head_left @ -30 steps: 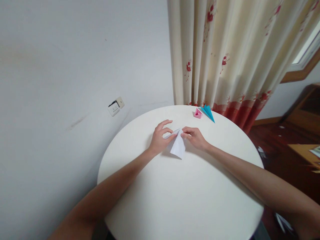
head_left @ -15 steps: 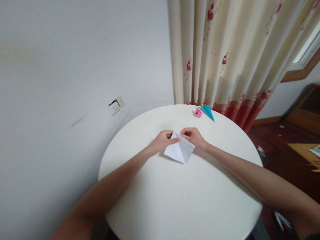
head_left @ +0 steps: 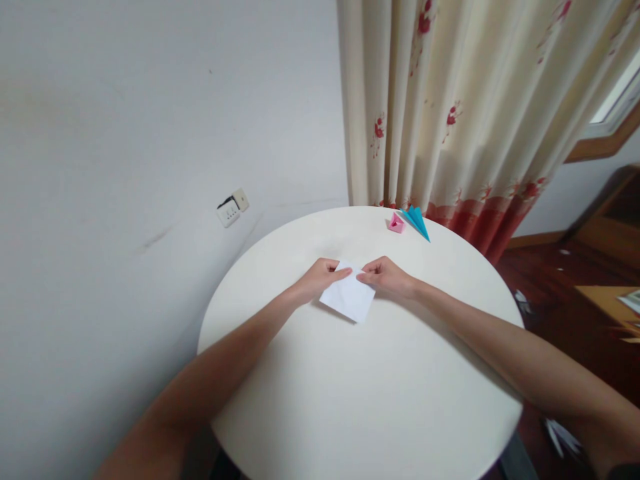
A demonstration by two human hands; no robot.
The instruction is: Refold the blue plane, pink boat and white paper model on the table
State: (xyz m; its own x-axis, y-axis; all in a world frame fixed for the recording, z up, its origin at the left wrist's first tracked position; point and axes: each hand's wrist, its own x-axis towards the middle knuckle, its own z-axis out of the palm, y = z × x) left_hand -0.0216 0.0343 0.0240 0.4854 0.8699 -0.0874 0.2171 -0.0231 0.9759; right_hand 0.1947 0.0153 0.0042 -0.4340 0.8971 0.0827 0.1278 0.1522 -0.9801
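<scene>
Left hand [head_left: 320,279] and right hand [head_left: 387,277] pinch the far corners of the white paper [head_left: 349,297] lying mid-table [head_left: 350,400]; uneven pulling could skew its crease.

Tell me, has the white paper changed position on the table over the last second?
Yes. The white paper now lies flatter and more spread between both hands, its near corner slightly farther from the pink paper figure than a second ago.

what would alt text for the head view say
Two bare hands, left hand and right hand, pinch the far edge of a white paper on a round white table. Pink and blue folded papers sit by a floral curtain.
</scene>
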